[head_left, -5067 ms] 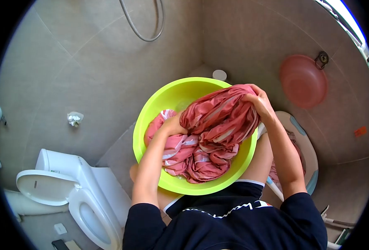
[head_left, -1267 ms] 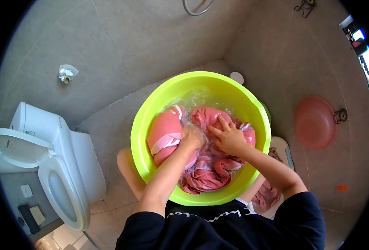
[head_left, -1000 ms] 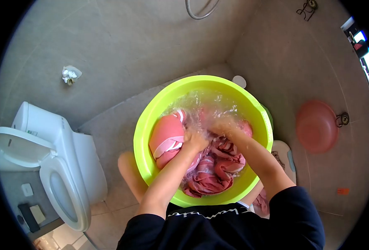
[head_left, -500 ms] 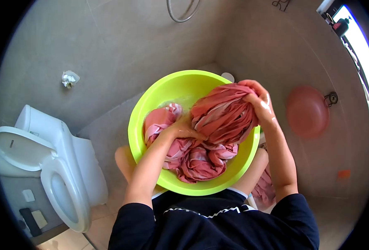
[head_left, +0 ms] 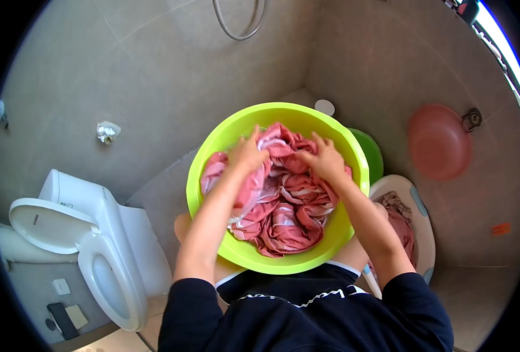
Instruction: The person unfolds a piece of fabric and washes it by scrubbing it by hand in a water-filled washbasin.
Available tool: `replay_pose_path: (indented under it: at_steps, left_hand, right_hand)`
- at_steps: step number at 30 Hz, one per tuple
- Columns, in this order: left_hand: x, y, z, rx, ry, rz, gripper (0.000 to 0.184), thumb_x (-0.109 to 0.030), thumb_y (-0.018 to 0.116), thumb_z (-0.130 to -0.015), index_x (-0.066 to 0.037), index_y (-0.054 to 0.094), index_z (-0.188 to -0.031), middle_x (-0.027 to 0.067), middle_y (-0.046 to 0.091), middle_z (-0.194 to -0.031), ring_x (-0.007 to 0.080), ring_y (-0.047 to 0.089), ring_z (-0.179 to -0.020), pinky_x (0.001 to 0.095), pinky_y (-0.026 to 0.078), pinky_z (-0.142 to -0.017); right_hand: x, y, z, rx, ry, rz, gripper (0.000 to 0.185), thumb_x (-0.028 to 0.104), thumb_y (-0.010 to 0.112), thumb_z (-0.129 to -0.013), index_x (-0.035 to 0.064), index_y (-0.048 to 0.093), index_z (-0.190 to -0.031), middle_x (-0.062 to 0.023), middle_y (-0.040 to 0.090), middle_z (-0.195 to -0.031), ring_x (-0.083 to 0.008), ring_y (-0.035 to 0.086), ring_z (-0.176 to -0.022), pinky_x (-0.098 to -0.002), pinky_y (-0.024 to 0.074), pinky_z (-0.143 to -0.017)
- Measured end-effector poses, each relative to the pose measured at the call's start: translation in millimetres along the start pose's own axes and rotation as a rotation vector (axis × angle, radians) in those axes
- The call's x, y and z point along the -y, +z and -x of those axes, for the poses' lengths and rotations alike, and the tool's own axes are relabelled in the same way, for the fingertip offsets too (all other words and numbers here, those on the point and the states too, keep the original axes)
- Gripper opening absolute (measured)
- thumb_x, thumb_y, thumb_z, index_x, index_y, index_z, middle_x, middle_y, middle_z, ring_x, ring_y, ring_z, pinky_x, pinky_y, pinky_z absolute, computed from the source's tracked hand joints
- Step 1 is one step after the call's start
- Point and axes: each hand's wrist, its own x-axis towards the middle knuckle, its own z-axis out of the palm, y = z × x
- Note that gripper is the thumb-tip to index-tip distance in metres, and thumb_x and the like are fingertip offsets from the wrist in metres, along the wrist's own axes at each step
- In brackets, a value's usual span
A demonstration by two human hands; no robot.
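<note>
A large lime-green basin [head_left: 236,256] stands between my knees, holding wet pink cloth [head_left: 289,229] with white stripes, bunched in folds. My left hand [head_left: 248,154] is at the upper left of the cloth, its fingers curled round a fold. On the upper right part of the cloth rests my right hand [head_left: 324,159], fingers spread apart with the tips on the fabric. Water shows faintly at the basin's upper left, and the cloth hides most of the bottom.
At right, a pale laundry tub [head_left: 427,234] holds more pink cloth; a green basin [head_left: 371,154] lies behind it. A pink basin [head_left: 440,142] hangs on the wall. The toilet [head_left: 110,281] is at left, with a shower hose [head_left: 236,36] above.
The bunch of cloth that my right hand held up half a second ago is now down in the basin. My right hand has lowered and spread its fingers; my left hand has moved up slightly.
</note>
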Motion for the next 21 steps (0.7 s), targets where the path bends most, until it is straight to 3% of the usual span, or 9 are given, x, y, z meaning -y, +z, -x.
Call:
replay_pose_path:
  at_steps: [3,5,9,11,13,16,17,19,21]
  left_hand:
    - [7,60,2,-0.07,0.16,-0.353,0.089,-0.026,0.066,-0.074,-0.03,0.016,-0.148,0.0235,0.019,-0.149,0.0436,0.044,-0.12,0.0542,0.037,-0.098]
    - [8,78,8,-0.032,0.241,-0.506,0.083,-0.027,0.065,-0.075,-0.03,0.022,-0.147,0.0202,0.014,-0.151,0.0438,0.037,-0.125,0.0529,0.036,-0.099]
    - [8,91,-9,0.095,0.196,-0.498,0.069,-0.025,0.064,-0.075,-0.023,0.039,-0.139,0.0175,0.033,-0.145,0.0396,0.042,-0.122,0.0526,0.036,-0.098]
    - [38,115,-44,0.105,0.284,-0.447,0.063,-0.027,0.063,-0.075,-0.02,0.045,-0.135,0.0174,0.043,-0.137,0.0376,0.048,-0.118,0.05,0.038,-0.097]
    - [40,116,-63,0.108,0.367,-0.389,0.059,-0.028,0.063,-0.074,-0.017,0.05,-0.13,0.0173,0.053,-0.128,0.0355,0.053,-0.113,0.0473,0.04,-0.096]
    - [33,104,-59,0.19,0.041,-0.116,0.049,-0.028,0.064,-0.073,-0.01,0.058,-0.118,0.0187,0.059,-0.117,0.0357,0.058,-0.105,0.0433,0.044,-0.089]
    - [40,111,-58,0.054,0.101,0.129,0.045,-0.025,0.067,-0.071,-0.009,0.059,-0.113,0.0186,0.06,-0.113,0.0352,0.059,-0.1,0.0436,0.045,-0.086]
    - [38,117,-53,-0.081,0.182,0.371,0.042,-0.023,0.07,-0.07,-0.007,0.06,-0.108,0.0186,0.062,-0.108,0.0347,0.06,-0.095,0.0438,0.046,-0.084]
    - [29,124,-37,-0.107,0.364,0.624,0.04,-0.015,0.075,-0.066,-0.005,0.06,-0.102,0.0177,0.059,-0.102,0.0318,0.058,-0.093,0.0418,0.046,-0.084]
  right_hand:
    - [20,17,8,0.147,-0.099,0.309,0.089,0.052,0.071,-0.066,0.0293,0.032,-0.142,-0.0209,0.024,-0.148,-0.0446,0.048,-0.116,-0.048,0.047,-0.091]
    - [17,37,2,0.284,-0.156,0.433,0.091,0.049,0.073,-0.066,0.0334,0.027,-0.144,-0.0191,0.021,-0.149,-0.0461,0.043,-0.12,-0.0478,0.0467,-0.092]
    - [6,74,-22,0.387,-0.144,0.341,0.084,0.041,0.07,-0.071,0.0303,0.028,-0.144,-0.0213,0.028,-0.145,-0.0472,0.043,-0.119,-0.048,0.0445,-0.094]
    - [-17,103,-40,0.172,-0.279,0.011,0.072,0.033,0.066,-0.073,0.0239,0.038,-0.139,-0.0211,0.037,-0.141,-0.0418,0.047,-0.118,-0.0441,0.0403,-0.098]
    - [-18,87,-46,0.239,-0.188,-0.056,0.067,0.032,0.065,-0.074,0.0211,0.043,-0.136,-0.022,0.043,-0.135,-0.0396,0.048,-0.117,-0.0423,0.0391,-0.099]
    - [-33,84,-53,0.317,0.029,-0.358,0.057,0.03,0.063,-0.075,0.0154,0.051,-0.129,-0.0237,0.051,-0.127,-0.0373,0.05,-0.115,-0.0388,0.038,-0.1]
    - [-47,90,-57,0.32,0.148,-0.58,0.054,0.03,0.062,-0.076,0.0124,0.054,-0.126,-0.0246,0.053,-0.123,-0.0371,0.05,-0.114,-0.0373,0.0382,-0.099]
    - [-69,107,-69,0.22,-0.053,-0.654,0.05,0.031,0.058,-0.08,0.0072,0.055,-0.124,-0.0206,0.057,-0.121,-0.0328,0.053,-0.11,-0.0353,0.0401,-0.097]
    - [-44,75,-64,0.359,0.485,-1.333,0.042,0.028,0.058,-0.08,0.0042,0.061,-0.114,-0.0119,0.063,-0.109,-0.0227,0.055,-0.103,-0.0317,0.0395,-0.095]
